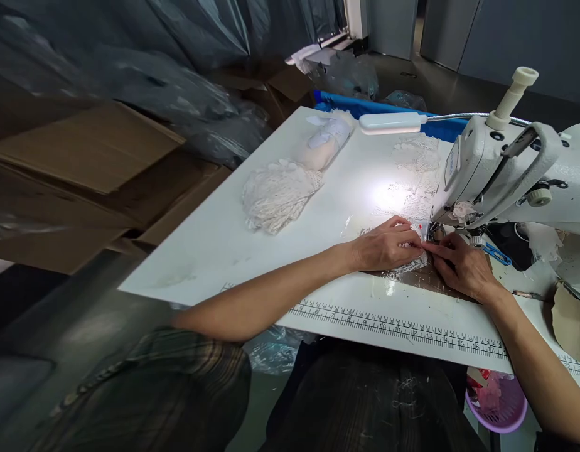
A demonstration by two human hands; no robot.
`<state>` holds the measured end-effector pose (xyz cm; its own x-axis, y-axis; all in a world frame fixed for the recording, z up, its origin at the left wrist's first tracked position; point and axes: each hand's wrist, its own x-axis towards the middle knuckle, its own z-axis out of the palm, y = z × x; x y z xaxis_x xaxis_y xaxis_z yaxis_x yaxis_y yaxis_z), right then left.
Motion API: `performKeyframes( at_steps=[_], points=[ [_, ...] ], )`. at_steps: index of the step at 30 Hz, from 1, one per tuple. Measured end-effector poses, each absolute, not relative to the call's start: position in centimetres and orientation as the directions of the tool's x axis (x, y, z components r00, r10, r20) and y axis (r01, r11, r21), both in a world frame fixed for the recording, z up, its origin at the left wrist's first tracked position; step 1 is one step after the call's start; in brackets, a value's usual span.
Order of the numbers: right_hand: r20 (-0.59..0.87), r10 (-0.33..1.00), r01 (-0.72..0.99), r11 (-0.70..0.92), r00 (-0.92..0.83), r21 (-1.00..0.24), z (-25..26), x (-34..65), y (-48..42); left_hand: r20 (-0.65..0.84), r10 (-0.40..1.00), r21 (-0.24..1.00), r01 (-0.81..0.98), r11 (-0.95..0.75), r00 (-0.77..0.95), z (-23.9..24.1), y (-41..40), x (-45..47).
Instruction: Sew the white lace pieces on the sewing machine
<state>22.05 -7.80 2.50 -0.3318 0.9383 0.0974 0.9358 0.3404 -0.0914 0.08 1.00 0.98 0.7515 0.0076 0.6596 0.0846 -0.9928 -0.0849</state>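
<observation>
**Two hands hold lace at the needle of a sewing machine**

A person's left hand point(386, 245) lies flat and palm down, fingers spread only a little, pressing a small lace piece point(409, 266) onto the white surface point(233, 251) just in front of the presser foot of a white sewing machine point(506, 169). The right hand point(462, 269) meets it from the other side, its fingers drawn narrow with the tips on the same lace; whether they pinch the fabric or only press on it cannot be told. The lace sits toward the surface's right side, near the front edge, where a printed ruler point(393, 325) runs along that edge.

A gooseneck lamp point(388, 122) lights the spot. Blue-handled snips point(496, 253) lie just beside the right hand, under the machine's arm. A loose lace heap point(278, 196) rests near the left edge, and a wrapped pale bundle point(325, 144) lies beyond it toward the far edge.

Below the near right corner, a purple basket point(516, 414) holds pink and red scraps. Brown cardboard boxes point(87, 150) stand on the floor to the left, flaps open, their contents out of sight.
</observation>
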Motion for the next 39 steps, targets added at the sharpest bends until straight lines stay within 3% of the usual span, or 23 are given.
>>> performKeyframes(
  at_steps=[3, 10, 17, 21, 26, 31, 39],
  points=[
    [0.07, 0.946, 0.946, 0.319, -0.315, -0.06, 2.6, 21.9, -7.8, 0.641, 0.028, -0.047, 0.076, -0.996, 0.767, 0.7, 1.1, 0.0],
    [0.144, 0.946, 0.939, 0.31, -0.289, -0.15, 2.4, 21.6, -8.0, 0.547, 0.067, -0.01, 0.086, -0.996, 0.834, 0.7, 1.2, 0.1],
    [0.145, 0.98, 0.856, 0.189, -0.135, -0.481, 2.2, 22.3, -8.1, 0.53, 0.054, 0.036, 0.042, -0.998, 0.846, 0.2, 1.5, 0.1],
    [0.147, 0.985, 0.815, 0.156, -0.088, -0.558, 2.1, 22.6, -8.2, 0.483, 0.103, 0.087, 0.069, -0.994, 0.87, 0.1, 1.5, 0.1],
    [0.17, 0.982, 0.847, 0.162, -0.086, -0.507, 2.1, 22.4, -8.3, 0.571, 0.04, 0.041, 0.02, -0.999, 0.82, 0.2, 1.4, 0.1],
    [0.235, 0.956, 0.849, 0.267, -0.175, -0.455, 2.2, 22.2, -8.6, 0.517, 0.086, 0.079, 0.053, -0.995, 0.852, 0.4, 1.4, 0.0],
    [0.251, 0.874, 0.855, 0.47, -0.416, -0.218, 2.6, 22.0, -9.1, 0.459, 0.126, 0.152, 0.062, -0.986, 0.88, 0.6, 1.2, 0.0]
  ],
)
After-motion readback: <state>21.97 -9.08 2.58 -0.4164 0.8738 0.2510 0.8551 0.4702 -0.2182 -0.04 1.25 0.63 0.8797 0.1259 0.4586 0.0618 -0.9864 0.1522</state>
